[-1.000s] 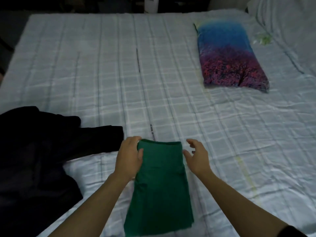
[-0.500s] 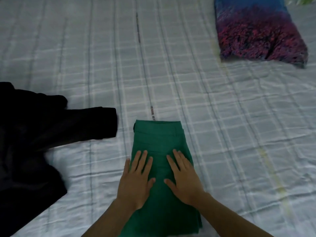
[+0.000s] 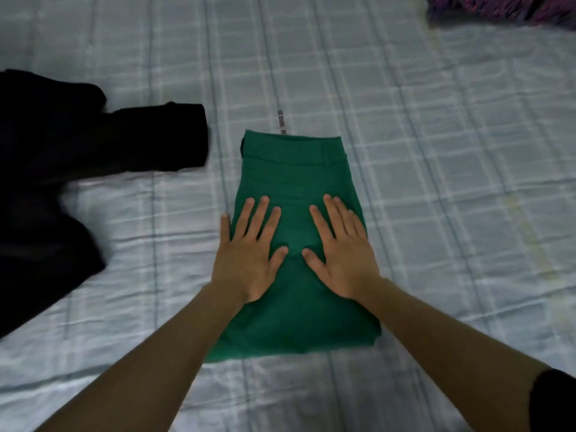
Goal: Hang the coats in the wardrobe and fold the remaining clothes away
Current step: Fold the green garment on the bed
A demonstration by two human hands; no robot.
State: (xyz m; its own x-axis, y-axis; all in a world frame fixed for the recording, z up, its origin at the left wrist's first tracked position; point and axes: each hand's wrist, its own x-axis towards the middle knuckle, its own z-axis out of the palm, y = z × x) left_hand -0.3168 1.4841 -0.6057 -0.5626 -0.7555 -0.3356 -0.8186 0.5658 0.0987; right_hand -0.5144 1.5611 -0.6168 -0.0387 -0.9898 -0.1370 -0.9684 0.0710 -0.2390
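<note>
A pair of green trousers [image 3: 296, 169] lies folded into a narrow stack on the bed, waistband at the far end. My left hand [image 3: 249, 254] lies flat on its left half, fingers straight and spread. Beside it, my right hand [image 3: 341, 254] presses flat on the right half, its fingers straight too. A black garment [image 3: 62, 169] sprawls unfolded at the left, one sleeve or leg end reaching toward the trousers without touching them.
The bed is covered by a pale blue checked sheet [image 3: 436, 151]. A corner of a purple patterned pillow [image 3: 498, 9] shows at the top right. A thin dark strap or tag [image 3: 281, 120] lies on the sheet just beyond the waistband.
Both hands moved from the waistband end down onto the middle of the folded trousers and flattened there. The view tilted down and closer, so the pillow slid to the frame's top edge.
</note>
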